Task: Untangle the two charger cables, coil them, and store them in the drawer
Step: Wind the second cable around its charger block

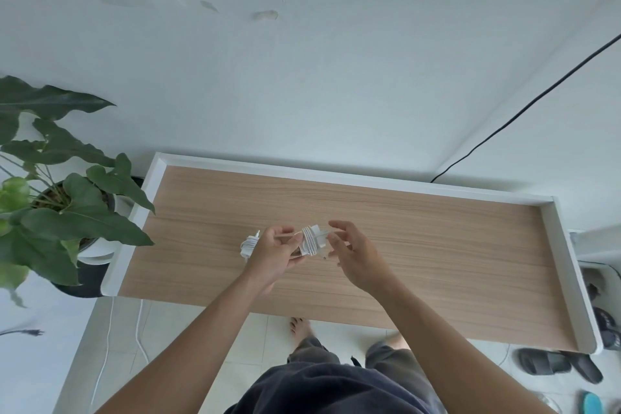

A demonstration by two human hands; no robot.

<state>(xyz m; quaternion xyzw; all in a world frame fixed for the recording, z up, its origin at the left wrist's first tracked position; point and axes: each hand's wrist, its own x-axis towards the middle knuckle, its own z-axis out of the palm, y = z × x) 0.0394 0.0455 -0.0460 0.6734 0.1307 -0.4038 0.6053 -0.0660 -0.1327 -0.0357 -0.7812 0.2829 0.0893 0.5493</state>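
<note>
One coiled cable [311,240], loops running wallward, lies in grip of left hand [272,255]; right hand [356,255] spread loose.

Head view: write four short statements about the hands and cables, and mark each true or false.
1. The left hand holds a white cable bundle. True.
2. A second bundle sits right of the right hand. False: it is left of the left hand.
3. A potted plant stands left of the table. True.
4. The right hand lies flat on the table. False: it is raised beside the cable bundle.
</note>
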